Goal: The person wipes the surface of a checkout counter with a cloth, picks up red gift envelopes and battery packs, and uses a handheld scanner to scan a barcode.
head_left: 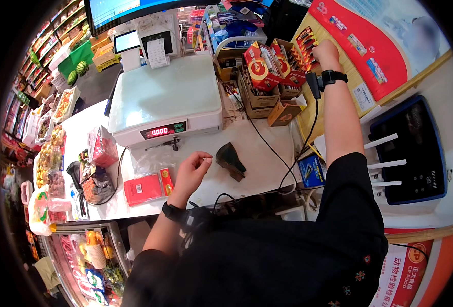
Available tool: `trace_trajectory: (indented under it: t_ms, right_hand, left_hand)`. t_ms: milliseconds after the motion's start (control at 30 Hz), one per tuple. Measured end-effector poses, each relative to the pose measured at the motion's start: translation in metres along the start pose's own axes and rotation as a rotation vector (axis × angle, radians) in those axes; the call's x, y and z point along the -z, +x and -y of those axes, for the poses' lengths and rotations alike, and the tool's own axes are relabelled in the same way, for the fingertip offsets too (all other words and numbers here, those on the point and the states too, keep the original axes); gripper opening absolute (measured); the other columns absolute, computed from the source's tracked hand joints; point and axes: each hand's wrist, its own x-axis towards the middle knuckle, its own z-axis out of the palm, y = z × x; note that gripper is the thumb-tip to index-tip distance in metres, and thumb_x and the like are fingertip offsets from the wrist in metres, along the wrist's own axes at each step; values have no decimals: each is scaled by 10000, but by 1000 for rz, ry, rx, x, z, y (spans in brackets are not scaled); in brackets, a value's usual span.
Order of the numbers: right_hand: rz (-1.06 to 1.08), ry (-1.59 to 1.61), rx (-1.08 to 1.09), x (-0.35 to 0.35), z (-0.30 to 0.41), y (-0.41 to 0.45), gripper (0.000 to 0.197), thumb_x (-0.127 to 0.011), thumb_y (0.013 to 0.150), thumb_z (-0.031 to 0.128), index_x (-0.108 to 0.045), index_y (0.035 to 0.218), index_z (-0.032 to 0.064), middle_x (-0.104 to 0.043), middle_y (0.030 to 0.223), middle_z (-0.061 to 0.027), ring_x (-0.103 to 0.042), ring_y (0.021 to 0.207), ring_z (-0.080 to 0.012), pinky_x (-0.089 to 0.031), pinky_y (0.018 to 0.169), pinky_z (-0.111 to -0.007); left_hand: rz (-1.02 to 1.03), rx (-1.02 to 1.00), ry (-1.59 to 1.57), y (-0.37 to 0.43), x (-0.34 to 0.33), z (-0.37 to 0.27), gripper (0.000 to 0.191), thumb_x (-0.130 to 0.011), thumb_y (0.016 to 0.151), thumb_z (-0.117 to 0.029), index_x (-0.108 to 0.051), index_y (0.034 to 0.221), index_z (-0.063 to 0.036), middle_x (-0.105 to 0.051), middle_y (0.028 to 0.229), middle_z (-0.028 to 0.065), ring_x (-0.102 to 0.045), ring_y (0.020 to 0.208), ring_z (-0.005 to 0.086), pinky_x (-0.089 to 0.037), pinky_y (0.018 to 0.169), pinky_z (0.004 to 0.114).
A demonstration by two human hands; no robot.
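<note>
My right hand (326,55) reaches to the upper right, its curled fingers at a row of small red-and-yellow packets (306,44) on the wooden shelf; whether it grips one is hidden. Just left of it stand red boxes (263,67) holding slim packets, stacked on brown cartons (259,99). My left hand (193,170) hovers over the white counter with thumb and forefinger close together, and no object shows in it. A dark, scoop-like object (230,160) lies right of it. Left of it are a red packet (142,190) and a narrow red-and-yellow box (167,182).
A white weighing scale (165,96) with a printer and monitor (142,11) fills the counter's back. Black cables (261,132) cross the right side. Bagged fruit (50,165), a pink box (102,147) and a handheld scanner (75,176) sit left. A blue packet (311,170) lies right.
</note>
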Motion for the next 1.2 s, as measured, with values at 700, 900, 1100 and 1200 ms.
trace_trajectory:
  t_ms: [700, 900, 1100, 1200]
  right_hand:
    - [43, 59, -5, -69, 4, 19, 236, -625, 784, 107, -699, 972, -15, -651, 1048, -264, -624, 1038, -395, -511, 860, -410]
    - [-4, 1, 22, -71, 7, 10, 271, -550, 847, 165, -706, 1026, 34, -635, 1139, -228, -593, 1096, -391, -481, 917, -442]
    - [-459, 544, 620, -44, 75, -59, 221, -598, 872, 211, -666, 981, 31, -654, 891, -227, -618, 873, -417, -505, 776, -480]
    - [-169, 452, 592, -40, 97, -153, 363, -561, 915, 364, -658, 829, 24, -659, 837, -229, -636, 821, -424, -502, 712, -509]
  left_hand:
    - [-64, -35, -6, -13, 8, 17, 189, -626, 917, -181, -642, 998, -11, -519, 660, -31, -460, 614, 49, -387, 556, 227]
    - [-44, 16, -27, -14, 9, 15, 194, -622, 921, -185, -637, 1010, -13, -534, 680, -26, -476, 637, 55, -399, 582, 223]
    - [-82, 54, -29, -19, 27, 24, 184, -612, 928, -172, -629, 1030, -20, -552, 723, -27, -494, 665, 53, -405, 603, 217]
    - [-157, 75, -32, -30, 49, 28, 175, -607, 931, -162, -626, 1037, -24, -557, 742, -27, -503, 679, 54, -406, 606, 216]
